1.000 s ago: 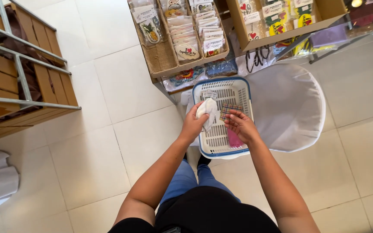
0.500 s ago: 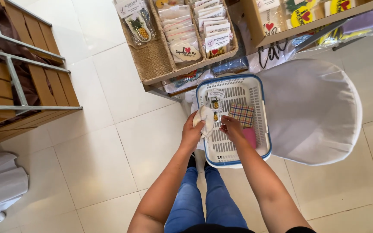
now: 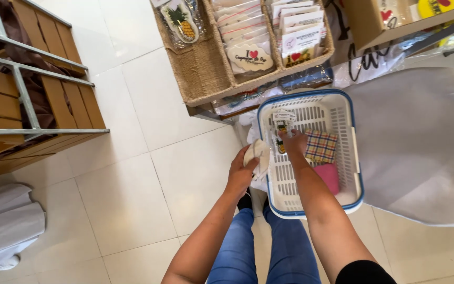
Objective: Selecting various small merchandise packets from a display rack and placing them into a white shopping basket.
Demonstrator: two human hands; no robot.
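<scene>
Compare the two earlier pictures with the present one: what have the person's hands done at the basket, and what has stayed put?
The right hand has reached further into the white basket, onto a clear packet. The left hand has shifted to the basket's left rim, still gripping the white cloth. The checked cloth and pink item stayed in the basket.

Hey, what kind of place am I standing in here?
Probably a small gift or souvenir shop: woven display trays hold packaged trinkets, a white slotted plastic shopping basket with blue rim holds picked items, and the right hand places a small packet inside.
</scene>
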